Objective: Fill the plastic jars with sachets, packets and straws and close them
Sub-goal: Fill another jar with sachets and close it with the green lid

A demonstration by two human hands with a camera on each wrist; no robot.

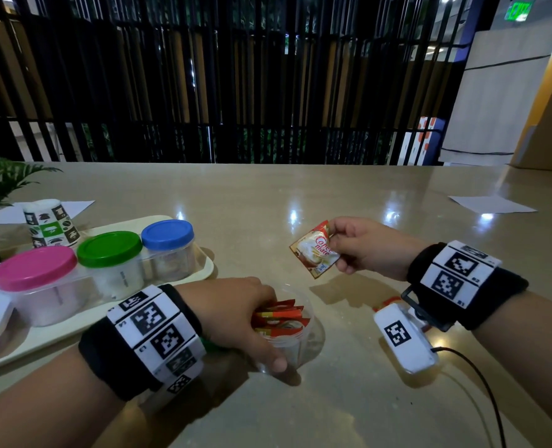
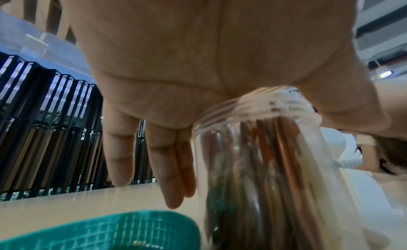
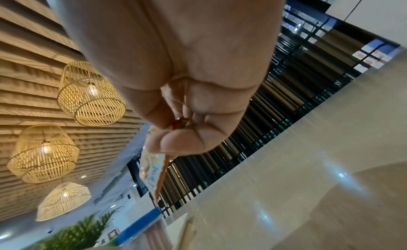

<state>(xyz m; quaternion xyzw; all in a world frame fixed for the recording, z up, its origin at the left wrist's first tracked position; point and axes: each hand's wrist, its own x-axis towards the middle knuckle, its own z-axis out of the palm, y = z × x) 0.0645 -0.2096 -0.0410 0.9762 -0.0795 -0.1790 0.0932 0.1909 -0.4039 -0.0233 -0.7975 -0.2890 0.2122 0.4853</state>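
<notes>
An open clear plastic jar (image 1: pixel 295 342) stands on the table, packed with red sachets (image 1: pixel 279 315). My left hand (image 1: pixel 268 329) grips it near the rim, thumb on the near side and fingers on the far side. In the left wrist view the palm sits over the jar (image 2: pixel 264 158), with the fingers (image 2: pixel 171 166) beside its wall. My right hand (image 1: pixel 337 244) hovers above the table to the jar's upper right and pinches one red and white creamer sachet (image 1: pixel 313 250) by its edge. The right wrist view shows that sachet (image 3: pixel 161 175) edge-on below the pinching fingers (image 3: pixel 176 142).
A cream tray (image 1: pixel 25 347) at left carries three closed jars with a pink lid (image 1: pixel 35 268), a green lid (image 1: pixel 109 248) and a blue lid (image 1: pixel 167 233). A paper cup stack (image 1: pixel 51 226) stands behind. A green lid (image 2: pixel 110 231) lies under my left wrist. A white tagged device (image 1: pixel 403 337) with a cable lies at right.
</notes>
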